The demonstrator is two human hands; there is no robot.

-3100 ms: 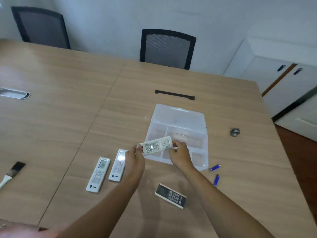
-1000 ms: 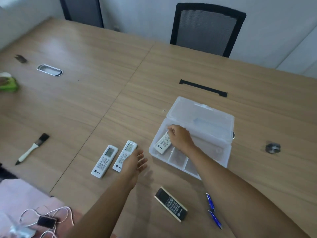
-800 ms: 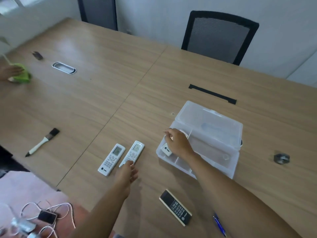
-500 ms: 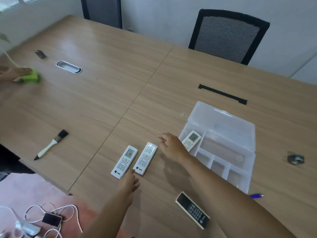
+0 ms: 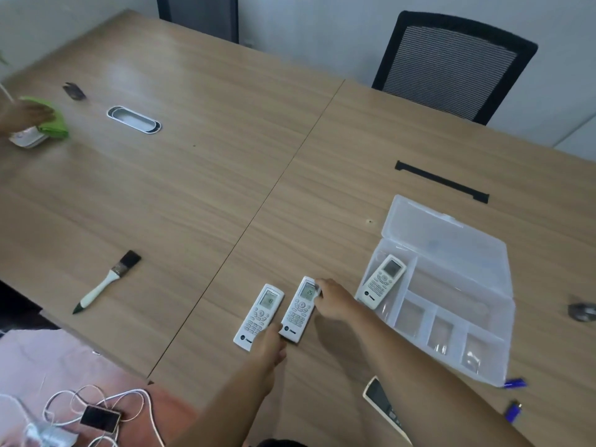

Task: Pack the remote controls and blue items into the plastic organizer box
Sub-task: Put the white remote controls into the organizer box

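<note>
The clear plastic organizer box (image 5: 477, 321) lies open at the right, its lid (image 5: 451, 240) folded back. One white remote (image 5: 383, 282) lies in its long left compartment. Two more white remotes lie side by side on the table: a left one (image 5: 259, 312) and a right one (image 5: 300, 309). My right hand (image 5: 332, 301) pinches the top corner of the right one. My left hand (image 5: 269, 343) touches that remote's lower end with its fingertips. A black remote (image 5: 383, 404) shows partly under my right arm. Two small blue items (image 5: 515, 383) (image 5: 513, 414) lie near the box's front corner.
A paintbrush (image 5: 106, 282) lies at the left near the table edge. A metal cable grommet (image 5: 134, 119), a black strip (image 5: 442, 182) and a small metal object (image 5: 582, 312) are on the table. Another person's hand holds a green cloth (image 5: 48, 121) far left. A chair (image 5: 451, 62) stands behind.
My right hand left the first remote in the box and moved left onto the top of the right-hand table remote. My left hand slid up to that remote's lower end.
</note>
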